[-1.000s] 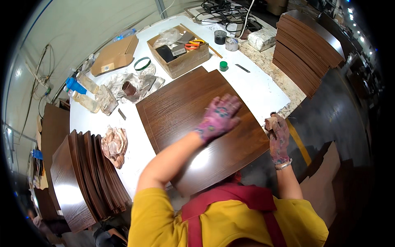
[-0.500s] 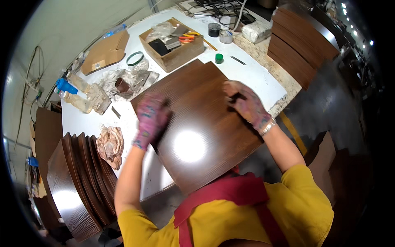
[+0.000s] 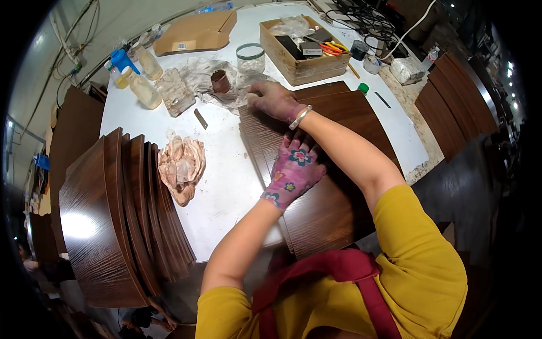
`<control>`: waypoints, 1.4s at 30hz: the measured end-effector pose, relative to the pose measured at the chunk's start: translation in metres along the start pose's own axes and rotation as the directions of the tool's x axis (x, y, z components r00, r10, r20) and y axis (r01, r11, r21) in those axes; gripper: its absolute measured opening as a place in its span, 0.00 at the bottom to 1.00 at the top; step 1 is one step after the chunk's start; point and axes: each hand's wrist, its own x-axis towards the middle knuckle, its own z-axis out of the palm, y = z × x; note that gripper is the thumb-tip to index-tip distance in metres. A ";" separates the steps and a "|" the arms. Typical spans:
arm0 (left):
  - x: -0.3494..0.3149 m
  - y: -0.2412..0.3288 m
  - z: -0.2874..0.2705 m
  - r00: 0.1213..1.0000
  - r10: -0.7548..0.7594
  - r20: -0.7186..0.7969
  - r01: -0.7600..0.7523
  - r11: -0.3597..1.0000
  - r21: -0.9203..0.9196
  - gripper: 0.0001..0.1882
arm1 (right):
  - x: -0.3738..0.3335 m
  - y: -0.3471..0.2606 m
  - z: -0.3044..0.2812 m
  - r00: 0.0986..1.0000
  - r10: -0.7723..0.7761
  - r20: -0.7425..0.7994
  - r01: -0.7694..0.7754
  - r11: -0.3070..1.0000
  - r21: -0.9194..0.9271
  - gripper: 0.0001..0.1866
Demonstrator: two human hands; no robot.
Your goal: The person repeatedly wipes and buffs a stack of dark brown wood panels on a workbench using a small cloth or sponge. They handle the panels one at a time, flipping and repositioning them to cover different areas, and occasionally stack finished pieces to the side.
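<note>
Head camera view: a white table [image 3: 226,155] takes up the middle. At its left stands a big stack of dark brown boards [image 3: 93,226], set on edge and leaning side by side. Directly in front of the person, flat on the table, lies another dark brown board [image 3: 339,209], with more board edges showing beneath its left side. Another brown stack [image 3: 457,107] rises past the table's right end.

Toward the back are a cardboard carton [image 3: 195,31] and, to its right, an open box [image 3: 313,73] filled with odds and ends.

The left hand [image 3: 294,172], in a pink flowered glove, rests palm down on the board, unclenched and gripping nothing that shows, its fingertips partly hidden behind the right wrist. The right hand [image 3: 276,101], gloved too, reaches across above it to the board's far left corner; its fingers are bent, and I cannot tell whether they grasp anything.

A crumpled pinkish cloth [image 3: 182,166] lies between the left stack and the board. Beyond it are a cloudy bottle [image 3: 145,90], a small brown cup [image 3: 220,82] and a thin metal strip [image 3: 200,118]
</note>
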 end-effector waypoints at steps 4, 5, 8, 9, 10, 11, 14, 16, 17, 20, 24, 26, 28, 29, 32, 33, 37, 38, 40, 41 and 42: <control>-0.003 -0.006 0.004 1.000 -0.001 0.008 0.001 1.000 0.015 0.32 | -0.002 0.003 0.011 0.999 -0.017 0.034 0.020 0.994 -0.106 0.14; -0.005 -0.008 0.009 0.998 0.019 -0.065 -0.018 1.000 0.011 0.32 | 0.001 0.009 0.010 0.999 -0.019 0.036 0.024 0.989 -0.149 0.14; -0.001 -0.008 0.012 0.986 0.033 -0.163 -0.050 0.994 -0.101 0.33 | 0.009 0.023 0.001 1.000 -0.012 0.029 0.019 0.970 -0.244 0.12; 0.001 -0.008 0.012 0.988 0.028 -0.152 -0.041 0.996 -0.083 0.33 | 0.012 0.021 0.002 1.000 -0.004 0.024 0.010 0.968 -0.251 0.12; 0.001 -0.006 0.010 0.990 0.028 -0.138 -0.037 0.997 -0.068 0.33 | 0.013 0.017 0.003 1.000 0.010 0.015 -0.006 0.966 -0.257 0.12; 0.001 -0.004 0.010 0.992 0.028 -0.124 -0.035 0.998 -0.052 0.33 | 0.013 0.010 0.009 0.999 -0.035 0.014 0.038 0.970 -0.240 0.11; 0.004 0.000 0.005 0.991 0.057 -0.123 -0.056 0.998 0.008 0.33 | 0.012 0.016 0.019 0.998 -0.052 -0.034 0.043 0.972 -0.232 0.12; 0.005 0.001 0.001 0.994 0.035 -0.106 -0.034 0.999 0.012 0.33 | 0.015 0.032 0.009 1.000 -0.030 0.005 0.030 0.957 -0.289 0.12; 0.004 0.001 0.001 0.997 0.007 -0.081 -0.007 1.000 -0.004 0.33 | 0.015 0.041 0.000 1.000 -0.017 0.025 0.024 0.949 -0.315 0.12; 0.004 0.004 0.003 0.995 -0.054 -0.083 0.053 0.999 -0.012 0.33 | -0.003 0.059 -0.044 0.997 0.063 -0.035 -0.072 0.927 -0.368 0.13; 0.006 0.008 0.000 0.995 -0.087 -0.052 0.089 0.996 0.025 0.33 | -0.027 0.100 -0.102 0.991 0.126 -0.047 -0.135 0.935 -0.329 0.13; 0.009 0.011 -0.002 0.994 -0.106 -0.018 0.106 0.993 0.047 0.33 | -0.035 0.129 -0.127 0.989 0.139 -0.052 -0.148 0.916 -0.372 0.12; 0.009 0.013 -0.003 0.991 -0.131 -0.007 0.131 0.988 0.076 0.34 | -0.044 0.149 -0.149 0.991 0.088 -0.100 -0.123 0.897 -0.425 0.11; 0.009 0.014 -0.003 0.990 -0.141 -0.006 0.141 0.986 0.087 0.34 | -0.048 0.159 -0.159 0.992 0.073 -0.106 -0.113 0.892 -0.438 0.10; 0.011 0.013 -0.001 0.990 -0.141 -0.010 0.142 0.986 0.091 0.34 | -0.053 0.193 -0.187 0.982 0.091 -0.165 -0.167 0.825 -0.540 0.08; 0.012 0.013 0.000 0.991 -0.133 -0.017 0.134 0.987 0.092 0.34 | -0.052 0.214 -0.196 0.978 0.095 -0.187 -0.190 0.774 -0.604 0.08; 0.012 0.016 -0.002 0.989 -0.145 -0.024 0.147 0.983 0.111 0.33 | -0.073 0.210 -0.231 0.942 0.237 -0.237 -0.328 0.801 -0.501 0.13; 0.013 0.017 -0.003 0.988 -0.150 -0.023 0.152 0.982 0.113 0.33 | -0.076 0.211 -0.236 0.926 0.255 -0.279 -0.353 0.848 -0.395 0.12; 0.014 0.017 -0.002 0.990 -0.142 -0.024 0.144 0.983 0.112 0.33 | -0.080 0.229 -0.233 0.925 0.266 -0.272 -0.273 0.962 0.011 0.13; 0.016 0.018 -0.001 0.990 -0.136 -0.024 0.138 0.984 0.112 0.33 | -0.081 0.239 -0.229 0.924 0.270 -0.271 -0.214 0.952 0.218 0.13; 0.016 0.019 -0.002 0.990 -0.141 -0.020 0.142 0.983 0.113 0.32 | -0.080 0.242 -0.224 0.936 0.259 -0.240 -0.173 0.929 0.326 0.13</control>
